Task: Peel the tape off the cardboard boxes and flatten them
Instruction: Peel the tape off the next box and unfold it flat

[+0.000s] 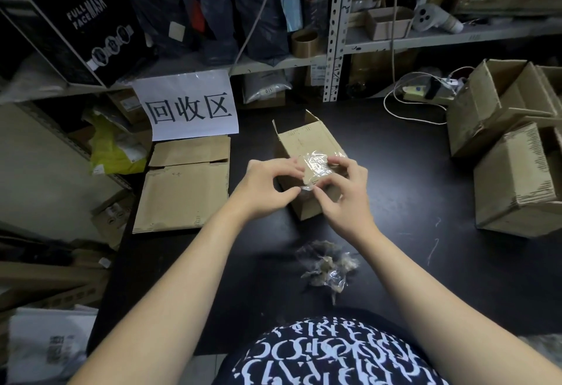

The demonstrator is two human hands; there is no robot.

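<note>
A small cardboard box (304,144) stands on the black table (395,171), its far end open. Clear tape (316,167) covers its near top. My left hand (267,187) and my right hand (343,193) meet at the near end of the box, and both pinch the wrinkled clear tape with thumb and fingertips. A crumpled wad of peeled tape (327,266) lies on the table close to me.
Flattened cardboard (182,187) lies at the left under a paper sign (190,107). Open boxes (514,153) are stacked at the right. Shelves with bags, a tape roll (305,43) and cables stand behind the table.
</note>
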